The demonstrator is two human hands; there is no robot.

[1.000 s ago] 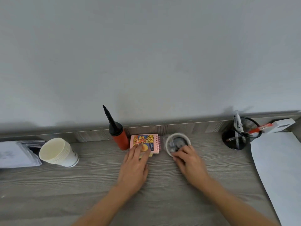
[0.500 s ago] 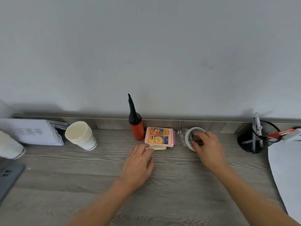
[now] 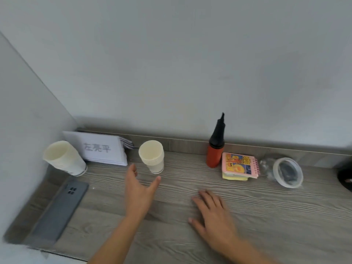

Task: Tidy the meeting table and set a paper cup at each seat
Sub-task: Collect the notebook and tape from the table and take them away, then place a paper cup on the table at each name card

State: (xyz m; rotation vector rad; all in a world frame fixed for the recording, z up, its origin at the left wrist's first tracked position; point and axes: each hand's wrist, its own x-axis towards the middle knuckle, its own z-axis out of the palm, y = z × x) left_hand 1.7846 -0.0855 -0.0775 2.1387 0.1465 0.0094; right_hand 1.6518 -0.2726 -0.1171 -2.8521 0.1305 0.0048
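Note:
A stack of paper cups [image 3: 153, 156] stands upright near the back of the grey wooden table [image 3: 266, 216]. A second stack of cups [image 3: 64, 158] stands in the far left corner. My left hand [image 3: 140, 191] is open, thumb and fingers spread, just in front of the middle stack and a little short of touching it. My right hand [image 3: 213, 214] lies flat and open on the table, holding nothing. A pink spiral notebook [image 3: 239, 165] rests on yellow sticky notes beside a tape roll [image 3: 288, 172].
A red and black hand pump [image 3: 216, 149] stands by the notebook. White name cards [image 3: 101, 148] lean at the back left. A grey phone [image 3: 59, 210] lies face down at the left edge. Walls close off the back and left.
The view has swung left. My right hand has let go of the tape roll and now lies flat. My left hand has left the notebook and moved toward the middle cup stack.

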